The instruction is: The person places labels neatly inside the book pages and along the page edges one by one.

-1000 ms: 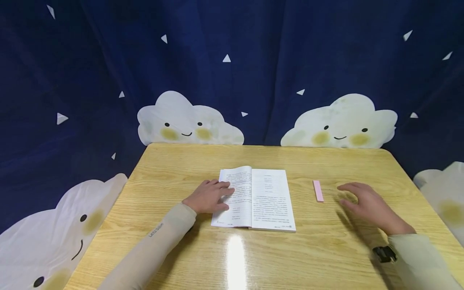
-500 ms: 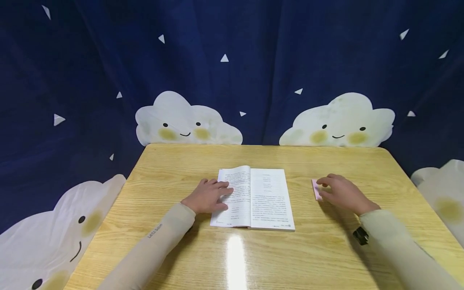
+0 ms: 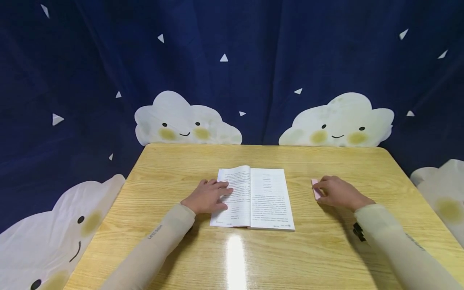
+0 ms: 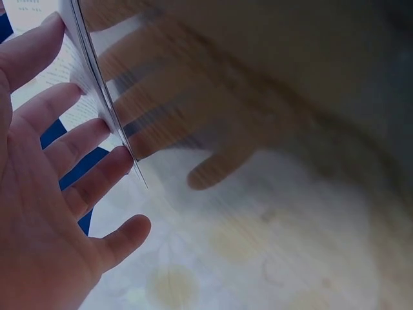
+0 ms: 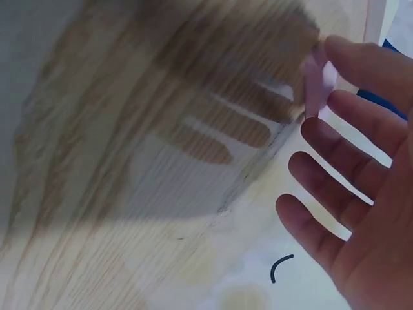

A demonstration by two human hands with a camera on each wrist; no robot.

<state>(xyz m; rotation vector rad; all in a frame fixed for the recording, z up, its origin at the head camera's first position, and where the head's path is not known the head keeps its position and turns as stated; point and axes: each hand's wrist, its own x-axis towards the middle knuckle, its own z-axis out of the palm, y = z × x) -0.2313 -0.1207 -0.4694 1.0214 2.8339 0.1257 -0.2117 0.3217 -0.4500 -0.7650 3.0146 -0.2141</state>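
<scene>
An open book (image 3: 270, 197) with printed pages lies on the wooden table. My left hand (image 3: 206, 196) rests on its left page, fingers spread and fairly straight; the left wrist view shows those fingertips along the page edge (image 4: 97, 71). To the right of the book, my right hand (image 3: 340, 191) has its thumb and index finger at a small, flat pink strip (image 3: 316, 194), which they pinch by its sides. In the right wrist view the pink strip (image 5: 316, 87) shows between thumb and index finger, while the other fingers extend loosely. The hand covers part of the strip.
The pale wooden table (image 3: 174, 161) ends at a dark blue curtain (image 3: 253, 72) printed with white clouds and triangles. Light glares on the tabletop in front of the book. A dark band sits under the right sleeve (image 3: 384, 225).
My right hand has moved left to the pink strip, and its thumb and index finger have closed in on it. The left hand and the book have stayed in place.
</scene>
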